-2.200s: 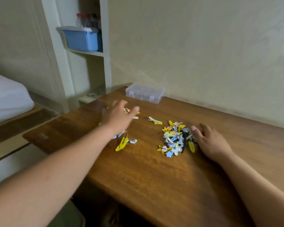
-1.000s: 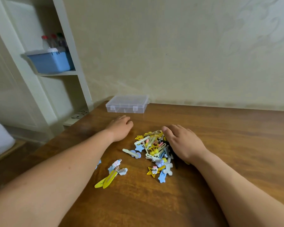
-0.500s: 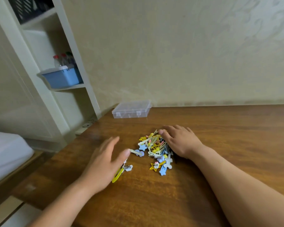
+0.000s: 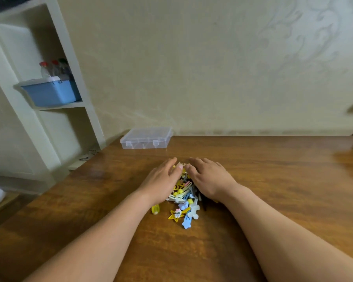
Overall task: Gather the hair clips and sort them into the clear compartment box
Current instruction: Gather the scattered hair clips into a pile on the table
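Observation:
A heap of small coloured hair clips (image 4: 183, 197), mostly yellow, blue and white, lies on the wooden table (image 4: 273, 180). My left hand (image 4: 161, 182) presses against the heap's left side and my right hand (image 4: 209, 180) against its right side, palms down, fingertips nearly meeting at the far end. Both hands cup the pile without gripping any single clip, and part of the heap is hidden under them. A yellow star clip (image 4: 176, 214) and a blue clip (image 4: 186, 221) stick out at the near end. The clear compartment box (image 4: 146, 138) sits closed at the table's far left, by the wall.
A white shelf unit (image 4: 49, 98) stands to the left of the table, holding a blue bin (image 4: 51, 93) with bottles behind it. A beige wall runs along the table's far edge. White bedding shows at the far left edge.
My left hand has swept right from the table's left side, pushing the stray clips into the heap. Both hands now close around the pile from either side.

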`<state>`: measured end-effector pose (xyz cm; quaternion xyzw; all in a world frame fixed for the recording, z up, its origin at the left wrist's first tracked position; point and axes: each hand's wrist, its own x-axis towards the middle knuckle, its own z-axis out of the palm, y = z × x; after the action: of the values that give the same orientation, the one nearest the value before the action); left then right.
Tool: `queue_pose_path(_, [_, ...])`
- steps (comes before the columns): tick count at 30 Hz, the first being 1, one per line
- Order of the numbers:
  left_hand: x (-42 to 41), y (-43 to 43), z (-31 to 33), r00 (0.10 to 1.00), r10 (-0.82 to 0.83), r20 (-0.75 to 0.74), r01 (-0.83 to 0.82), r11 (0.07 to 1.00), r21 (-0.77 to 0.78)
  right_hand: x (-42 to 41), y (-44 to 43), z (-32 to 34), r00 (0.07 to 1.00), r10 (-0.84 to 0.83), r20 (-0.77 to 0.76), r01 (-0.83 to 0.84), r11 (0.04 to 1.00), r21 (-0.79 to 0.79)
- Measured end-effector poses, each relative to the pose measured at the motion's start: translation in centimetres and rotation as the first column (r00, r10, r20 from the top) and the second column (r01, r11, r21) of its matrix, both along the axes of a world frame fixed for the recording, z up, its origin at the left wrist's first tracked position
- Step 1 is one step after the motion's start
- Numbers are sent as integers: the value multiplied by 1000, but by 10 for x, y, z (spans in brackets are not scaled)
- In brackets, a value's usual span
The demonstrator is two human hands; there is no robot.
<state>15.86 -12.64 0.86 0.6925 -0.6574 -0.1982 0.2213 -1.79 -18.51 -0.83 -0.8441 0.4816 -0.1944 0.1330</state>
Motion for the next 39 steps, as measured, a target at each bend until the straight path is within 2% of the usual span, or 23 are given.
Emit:
queue_pose_path(4, [-6,-16,-3,994,-105,-22,104,994,-32,0,-3,1,999,14,-48,-14,1000,2])
queue_pose_path(9, [2,-8,-5,967,-164,-197,152,986,-73,-2,-5,4,982,-62,181,52,997,60])
queue_pose_path(12, [3,8,2,946,-135,-295,113,989,-92,-3,-1,7,979,-49,197,34,996,78])
queue_pose_path(14, [6,28,5,959,-115,-258,106,993,-51,-2,3,10,995,-13,100,5,997,77])
queue_pose_path(16, [8,50,4,984,-136,-120,138,990,8,-1,7,13,1000,17,-25,-15,998,56])
queue_pose_path(17, [8,58,2,987,-150,-58,152,988,32,-1,9,15,999,17,-42,-15,999,51])
queue_pose_path(22, [-7,70,-6,981,-173,91,171,985,24,-8,21,16,987,-18,159,-7,988,154])
queue_pose_path(25, [-13,65,-6,984,-156,80,156,988,4,-16,30,18,950,-26,312,-45,974,220])
queue_pose_path(27, [-12,62,-5,991,-131,32,132,990,-40,-27,33,21,920,-90,382,5,976,218])
queue_pose_path(28, [-10,61,-4,993,-115,-2,115,991,-69,-33,34,20,917,-123,379,50,979,196])
queue_pose_path(31, [-2,48,0,994,-79,-74,73,994,-80,-50,46,17,950,-199,240,169,976,140])
queue_pose_path(34, [-2,25,1,990,-69,-121,65,997,-34,-45,60,12,983,-165,74,159,983,88])
queue_pose_path(36, [-7,11,-1,991,-89,-102,88,996,-12,-33,61,11,988,-149,-29,150,988,42])
queue_pose_path(39, [-12,3,-3,986,-163,-47,162,987,-22,-21,50,4,987,-160,-28,161,987,28])
